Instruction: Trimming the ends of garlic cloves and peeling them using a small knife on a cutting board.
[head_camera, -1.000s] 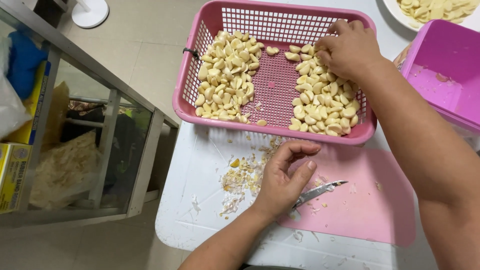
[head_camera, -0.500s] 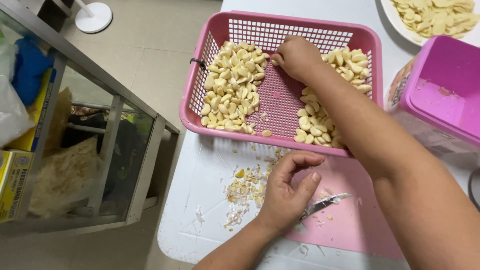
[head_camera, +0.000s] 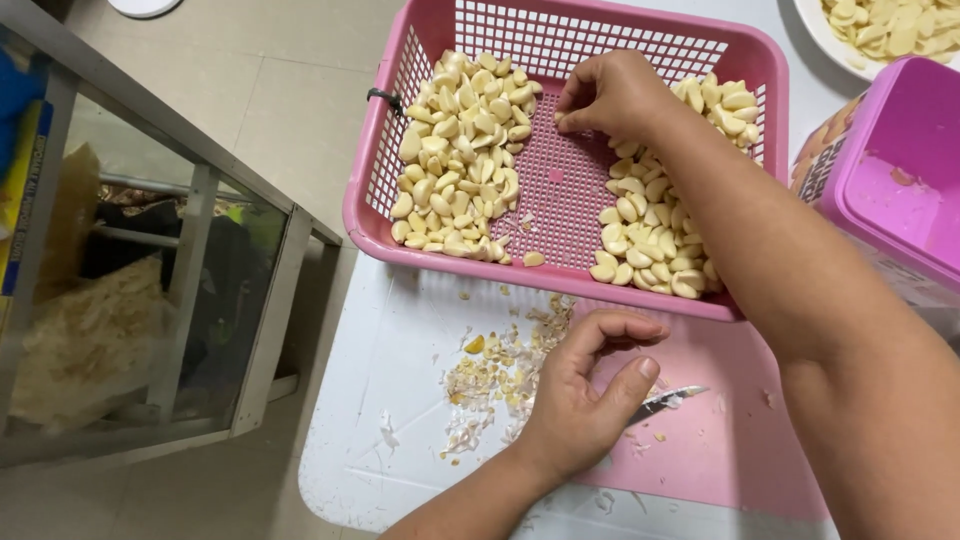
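The right hand (head_camera: 612, 95) reaches into the pink basket (head_camera: 372, 215), its fingertips (head_camera: 568, 122) pinched together on a peeled garlic clove at the bare middle of the basket floor, between two heaps; how firmly the clove is held is hard to tell, since the fingers hide most of it. The left heap of cloves (head_camera: 462, 150) fills the basket's left half, and the right heap (head_camera: 655, 235) runs along under the right forearm to the near wall. One loose clove (head_camera: 534, 259) lies by the near wall between the heaps. The basket stands at the far side of a white table (head_camera: 400, 400), its near rim just over a pink cutting board (head_camera: 730, 440). The left hand (head_camera: 585, 395) rests on the board's left edge, fingers loosely curled around the handle of a small knife (head_camera: 665, 402), whose blade sticks out to the right past the thumb and lies flat on the board. Just left of that hand a scatter of garlic skins and trimmed ends (head_camera: 500, 375) covers the table. At the right stands an open purple container (head_camera: 900, 190), and at the top right corner a white plate (head_camera: 815, 25) holds more cloves. To the left of the table, lower down, is a glass-fronted metal cabinet (head_camera: 200, 260) on a tiled floor (head_camera: 270, 80).
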